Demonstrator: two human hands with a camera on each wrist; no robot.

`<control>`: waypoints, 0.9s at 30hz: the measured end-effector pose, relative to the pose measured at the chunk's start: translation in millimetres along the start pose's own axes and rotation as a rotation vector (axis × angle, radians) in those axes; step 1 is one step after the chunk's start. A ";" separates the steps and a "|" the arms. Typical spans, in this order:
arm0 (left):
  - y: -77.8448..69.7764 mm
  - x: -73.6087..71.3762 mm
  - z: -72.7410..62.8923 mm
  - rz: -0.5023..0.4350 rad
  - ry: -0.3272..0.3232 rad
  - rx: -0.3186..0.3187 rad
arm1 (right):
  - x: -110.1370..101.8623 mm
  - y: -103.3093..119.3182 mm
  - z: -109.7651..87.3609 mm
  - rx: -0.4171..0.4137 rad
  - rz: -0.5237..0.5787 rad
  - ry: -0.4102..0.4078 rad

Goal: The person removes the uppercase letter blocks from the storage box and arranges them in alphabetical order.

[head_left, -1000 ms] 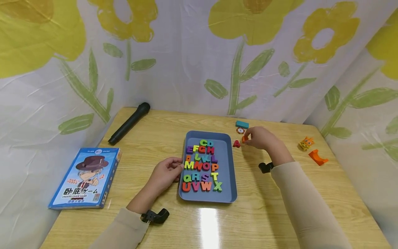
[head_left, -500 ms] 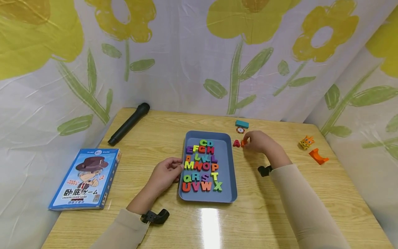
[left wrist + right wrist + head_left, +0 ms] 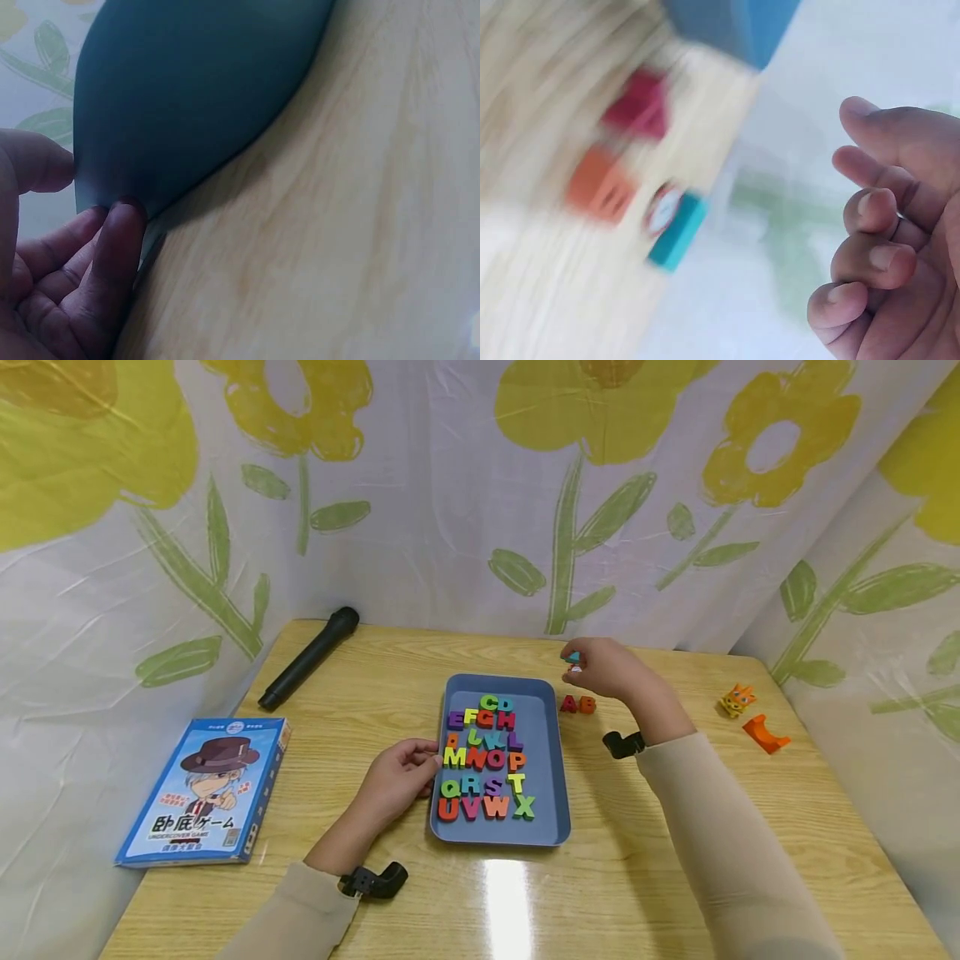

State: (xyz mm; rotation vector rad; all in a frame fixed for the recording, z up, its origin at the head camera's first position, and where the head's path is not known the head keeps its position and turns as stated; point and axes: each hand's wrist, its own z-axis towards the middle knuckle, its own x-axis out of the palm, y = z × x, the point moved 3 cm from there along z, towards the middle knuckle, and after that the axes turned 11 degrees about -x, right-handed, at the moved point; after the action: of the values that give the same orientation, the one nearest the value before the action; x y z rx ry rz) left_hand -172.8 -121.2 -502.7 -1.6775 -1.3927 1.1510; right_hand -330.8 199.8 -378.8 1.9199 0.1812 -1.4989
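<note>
A blue-grey tray holds rows of colourful toy letters, from C to X. At its left side my left hand grips the wall with thumb and fingers; the left wrist view shows fingertips on the wall. My right hand hovers toward the table's back, thumb and index apart, other fingers loosely curled, holding nothing. Close to it in the head view are a teal block and a round red-and-white chip. A red letter A and an orange letter B stand together right of the tray.
A blue game box lies at the left, with a black microphone behind it. Toward the right edge sit an orange-yellow toy figure and an orange arch block. Flowered cloth hangs behind the table.
My right hand set the orange letter B down beside the A, let it go and moved back and left toward the teal block. My left hand stayed at the tray.
</note>
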 end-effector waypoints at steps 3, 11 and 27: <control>-0.2 -0.7 0.0 -0.002 0.003 0.000 | 3.4 23.3 15.0 -0.042 -0.022 0.013; -1.6 0.3 -0.7 0.001 0.005 0.004 | 38.0 66.2 51.3 -0.123 -0.084 0.104; -3.3 -1.2 -4.1 -0.004 0.008 0.015 | 78.2 76.3 70.6 -0.022 -0.168 0.181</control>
State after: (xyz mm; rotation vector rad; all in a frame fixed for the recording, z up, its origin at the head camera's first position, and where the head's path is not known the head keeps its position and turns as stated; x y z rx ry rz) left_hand -170.4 -121.5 -497.8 -1.6659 -1.3788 1.1488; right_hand -324.1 77.9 -423.8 2.0645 0.4479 -1.4207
